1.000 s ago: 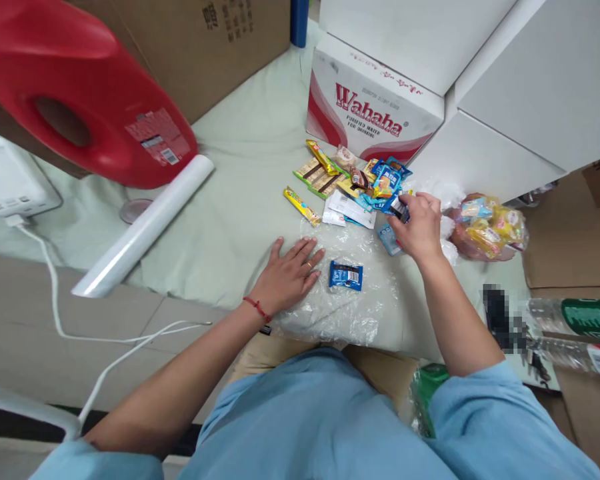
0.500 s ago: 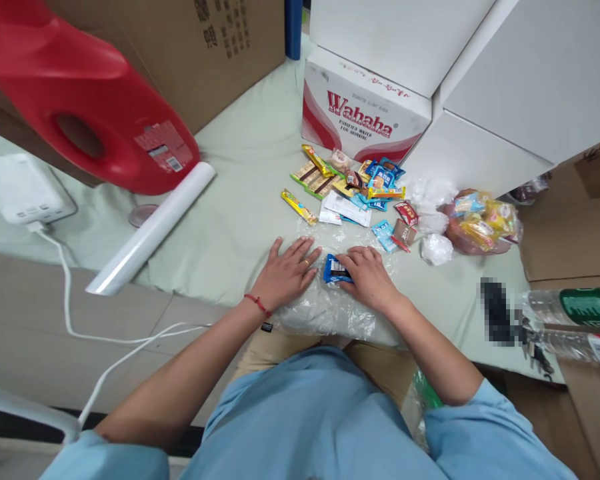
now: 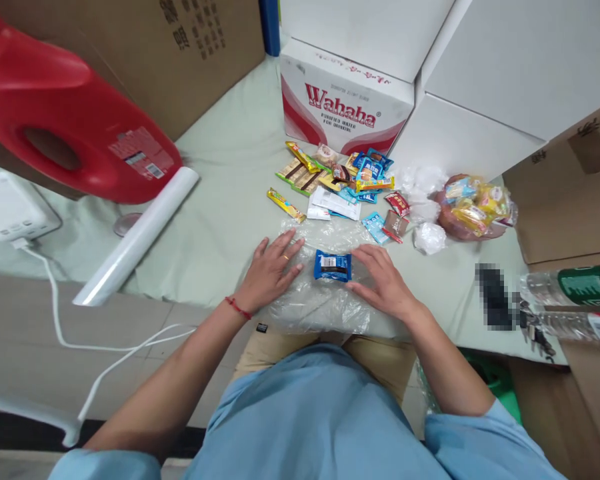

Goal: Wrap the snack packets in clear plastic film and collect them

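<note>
A small blue snack packet (image 3: 333,265) with a barcode label lies on a clear plastic bag (image 3: 320,310), spread flat at the table's front edge. To its left, my left hand (image 3: 271,273) rests with fingers spread, its fingertips on the plastic. My right hand (image 3: 383,280) is open at the packet's right end, thumb and forefinger apart around that end; whether they touch it I cannot tell. Beyond the bag is a loose heap of wrapped snacks (image 3: 336,198), with a yellow stick packet (image 3: 285,205) beside it.
White crumpled plastic bundles (image 3: 429,238) and a bag of yellow-wrapped snacks (image 3: 475,207) sit at right. Plastic bottles (image 3: 570,287) and keys (image 3: 537,339) lie farther right. At left are a red jug (image 3: 95,127), a white roll (image 3: 137,237) and a power bank (image 3: 17,207). A Wahaha carton (image 3: 347,100) stands behind.
My right hand has opened and drawn back to the right from the blue packet, which is now fully visible. My left hand stays spread on the plastic. The whole view has shifted slightly.
</note>
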Demonstrator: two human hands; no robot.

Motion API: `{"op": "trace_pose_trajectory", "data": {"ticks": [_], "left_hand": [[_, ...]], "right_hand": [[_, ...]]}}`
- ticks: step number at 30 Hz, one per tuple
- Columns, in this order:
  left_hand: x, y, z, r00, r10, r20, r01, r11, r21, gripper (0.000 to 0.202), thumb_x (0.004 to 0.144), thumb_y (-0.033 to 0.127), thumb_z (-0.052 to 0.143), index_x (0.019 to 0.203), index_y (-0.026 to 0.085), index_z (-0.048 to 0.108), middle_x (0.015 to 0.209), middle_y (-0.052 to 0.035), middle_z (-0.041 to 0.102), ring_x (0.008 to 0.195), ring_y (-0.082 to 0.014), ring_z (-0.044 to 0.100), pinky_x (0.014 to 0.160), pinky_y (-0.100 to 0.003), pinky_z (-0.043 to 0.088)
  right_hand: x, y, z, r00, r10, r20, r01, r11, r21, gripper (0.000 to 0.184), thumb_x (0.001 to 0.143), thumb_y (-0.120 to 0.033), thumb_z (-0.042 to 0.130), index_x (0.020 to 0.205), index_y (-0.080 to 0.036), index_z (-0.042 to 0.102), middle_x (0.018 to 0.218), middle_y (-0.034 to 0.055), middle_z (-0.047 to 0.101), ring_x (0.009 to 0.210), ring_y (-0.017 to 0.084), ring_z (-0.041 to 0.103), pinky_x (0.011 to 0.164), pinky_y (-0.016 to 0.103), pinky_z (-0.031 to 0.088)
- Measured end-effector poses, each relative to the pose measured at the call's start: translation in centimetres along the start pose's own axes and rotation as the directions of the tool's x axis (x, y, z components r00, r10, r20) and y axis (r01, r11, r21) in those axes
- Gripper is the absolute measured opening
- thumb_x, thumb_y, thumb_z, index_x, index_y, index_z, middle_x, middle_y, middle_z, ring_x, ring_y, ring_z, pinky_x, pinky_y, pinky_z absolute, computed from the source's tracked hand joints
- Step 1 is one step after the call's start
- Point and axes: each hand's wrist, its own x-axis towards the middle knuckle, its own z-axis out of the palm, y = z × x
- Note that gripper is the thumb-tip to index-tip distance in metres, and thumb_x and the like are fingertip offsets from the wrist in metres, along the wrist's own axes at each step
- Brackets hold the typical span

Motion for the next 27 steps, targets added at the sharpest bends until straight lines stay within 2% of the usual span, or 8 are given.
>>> {"op": "trace_pose_trajectory", "data": {"ticks": [3,5,8,11,15,18,21,27], "left_hand": [[-1.3,-0.5,-1.6,0.996,0.033,-0.079,-0.038,0.998,-0.057,0.054,0.103,0.042,0.042,0.156,0.029,0.048,0.173,-0.0087,0.034,0.163,-0.0295,0.025,0.130,-0.059,0.019],[-2.7,-0.7,-2.7,0.988,0.141,-0.068,-0.147,0.985,-0.088,0.053,0.098,0.034,0.046,0.151,0.032,0.053,0.169,-0.0052,0.041,0.162,-0.0282,0.026,0.131,-0.059,0.017],[-5.2,-0.7,-3.5,0.941,0.322,0.106,-0.305,0.941,-0.149,0.058,0.091,0.024,0.050,0.148,0.031,0.056,0.167,-0.0046,0.046,0.160,-0.0272,0.032,0.133,-0.058,0.016],[-6.9,-1.0,-3.0,0.906,0.357,0.226,-0.331,0.933,-0.145,0.054,0.092,0.022,0.054,0.146,0.032,0.060,0.165,-0.0050,0.049,0.157,-0.0265,0.038,0.132,-0.057,0.021],[-6.5,-1.4,-2.2,0.943,0.264,0.201,-0.234,0.959,-0.162,0.033,0.102,0.031,0.051,0.125,0.035,0.074,0.148,-0.0036,0.067,0.145,-0.0226,0.055,0.128,-0.052,0.031],[-4.6,-1.2,-2.7,0.968,0.200,0.152,-0.159,0.957,-0.244,0.035,0.105,0.036,0.043,0.116,0.031,0.076,0.126,-0.0043,0.078,0.134,-0.0213,0.063,0.124,-0.047,0.039],[-2.2,-0.7,-3.1,0.997,0.060,0.050,-0.044,0.960,-0.276,0.042,0.105,0.044,0.038,0.107,0.026,0.076,0.117,-0.0066,0.079,0.120,-0.0233,0.069,0.111,-0.042,0.051],[1.7,-1.4,-1.5,0.955,-0.284,-0.090,0.271,0.953,-0.134,0.034,0.096,0.044,0.047,0.099,0.021,0.073,0.102,-0.0108,0.077,0.103,-0.0301,0.067,0.096,-0.047,0.053]], "right_hand": [[-4.3,0.1,-1.4,0.999,-0.029,-0.029,0.032,0.994,0.105,0.049,0.098,-0.042,0.069,0.144,-0.028,0.057,0.132,0.0137,0.064,0.127,0.031,0.059,0.105,0.052,0.054],[-7.2,0.1,-1.2,1.000,-0.018,0.009,0.016,0.994,0.112,0.052,0.095,-0.042,0.074,0.143,-0.029,0.058,0.131,0.0138,0.064,0.126,0.032,0.060,0.103,0.053,0.056],[-10.3,0.1,0.7,0.999,0.026,0.029,-0.028,0.997,0.069,0.046,0.095,-0.037,0.074,0.138,-0.028,0.062,0.133,0.0147,0.064,0.129,0.033,0.059,0.106,0.057,0.055],[-11.1,0.3,2.4,0.998,0.056,-0.029,-0.054,0.997,0.046,0.023,0.099,-0.026,0.064,0.120,-0.029,0.072,0.126,0.0117,0.069,0.124,0.031,0.063,0.107,0.058,0.054],[-9.1,0.6,1.3,0.998,0.055,-0.044,-0.048,0.989,0.140,0.019,0.102,-0.026,0.058,0.110,-0.029,0.074,0.111,0.0084,0.075,0.109,0.026,0.069,0.096,0.049,0.059],[-6.4,0.9,-1.2,0.996,0.084,-0.005,-0.080,0.967,0.242,0.020,0.104,-0.034,0.054,0.104,-0.027,0.074,0.095,0.0071,0.075,0.094,0.024,0.070,0.085,0.042,0.059],[-3.4,2.2,-2.6,0.977,0.214,-0.006,-0.203,0.936,0.287,0.029,0.103,-0.045,0.054,0.096,-0.025,0.073,0.087,0.0053,0.073,0.083,0.022,0.068,0.079,0.037,0.057],[0.1,6.2,-1.8,0.873,0.482,0.073,-0.487,0.858,0.165,0.037,0.095,-0.052,0.053,0.097,-0.019,0.072,0.072,0.0017,0.067,0.063,0.019,0.060,0.062,0.030,0.045]]}}
